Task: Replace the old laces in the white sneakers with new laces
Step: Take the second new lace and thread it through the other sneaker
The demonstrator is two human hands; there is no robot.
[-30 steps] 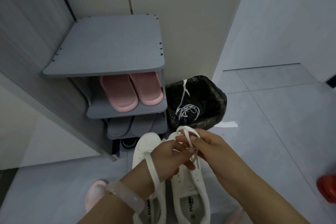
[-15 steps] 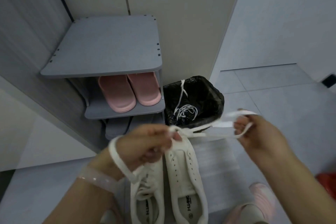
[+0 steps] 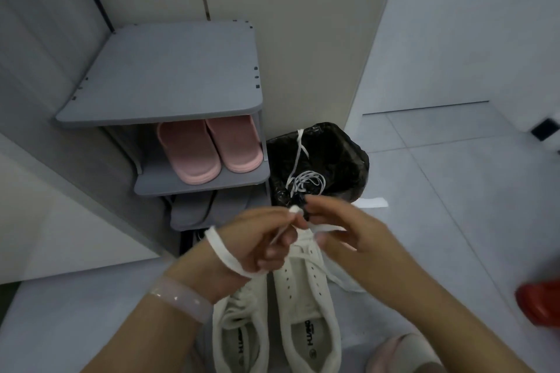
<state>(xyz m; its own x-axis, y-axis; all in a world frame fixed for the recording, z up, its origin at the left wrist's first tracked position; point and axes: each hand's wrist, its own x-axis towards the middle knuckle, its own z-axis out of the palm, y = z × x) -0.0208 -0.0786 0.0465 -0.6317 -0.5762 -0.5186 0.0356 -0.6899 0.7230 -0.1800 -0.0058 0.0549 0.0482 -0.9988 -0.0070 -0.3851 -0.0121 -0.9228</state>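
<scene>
While pinched: lace [image 3: 225, 257], both hands [image 3: 257, 239].

Single head-worn wide-angle view, looking forward and steeply down from above. Close on the left hand [image 3: 260, 239] and right hand [image 3: 348, 236] at centre frame, over the white sneakers [image 3: 303, 306] at lower centre. Farther off, a grey shoe rack [image 3: 169, 82] at upper left and a black bin [image 3: 336, 157] right of centre. Straight edges bowed near the frame borders.
</scene>
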